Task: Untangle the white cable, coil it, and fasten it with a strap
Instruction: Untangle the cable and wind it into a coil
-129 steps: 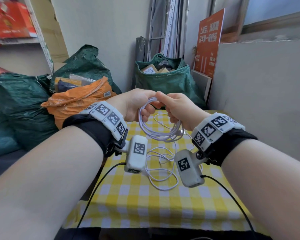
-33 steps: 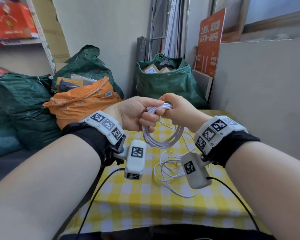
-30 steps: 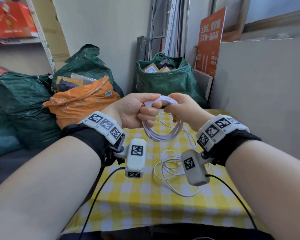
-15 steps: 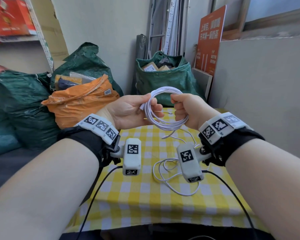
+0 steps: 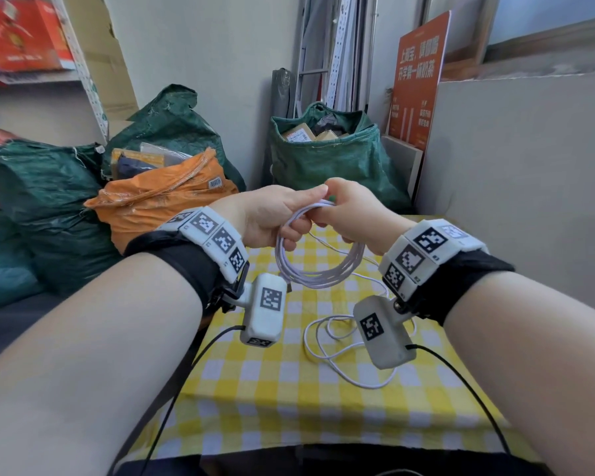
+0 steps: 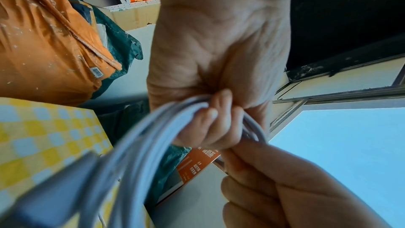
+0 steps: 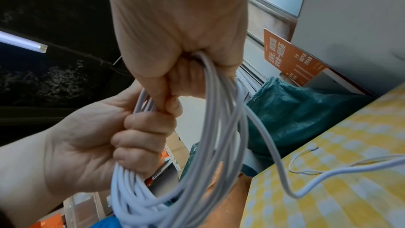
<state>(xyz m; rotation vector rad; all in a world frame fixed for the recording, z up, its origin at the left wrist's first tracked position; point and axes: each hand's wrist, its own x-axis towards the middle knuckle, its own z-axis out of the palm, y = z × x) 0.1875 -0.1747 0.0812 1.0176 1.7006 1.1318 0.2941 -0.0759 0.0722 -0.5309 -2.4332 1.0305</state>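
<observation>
Several turns of the white cable [image 5: 318, 269] hang as a coil in the air above the yellow checked table [image 5: 289, 389]. My left hand [image 5: 275, 218] grips the coil's top, its fingers curled round the bundled strands [image 6: 197, 108]. My right hand [image 5: 351, 214] grips the same top from the right, touching the left hand, with the strands [image 7: 210, 96] running through its fist. The loose rest of the cable [image 5: 337, 352] lies in loops on the table under my right wrist. A thin twist-tie strap [image 7: 306, 160] lies on the cloth near the far edge.
Green sacks [image 5: 327, 156] and an orange sack [image 5: 158, 201] stand beyond the table's far and left edges. A grey panel [image 5: 516, 173] rises along the right side. An orange sign [image 5: 416, 80] leans at the back. Black wrist-camera leads [image 5: 461, 383] trail over the table's near edge.
Both hands dropped slightly and closed together at the top of the coil. One more turn has joined the coil, and the loose heap on the table is smaller than 4.3 s ago.
</observation>
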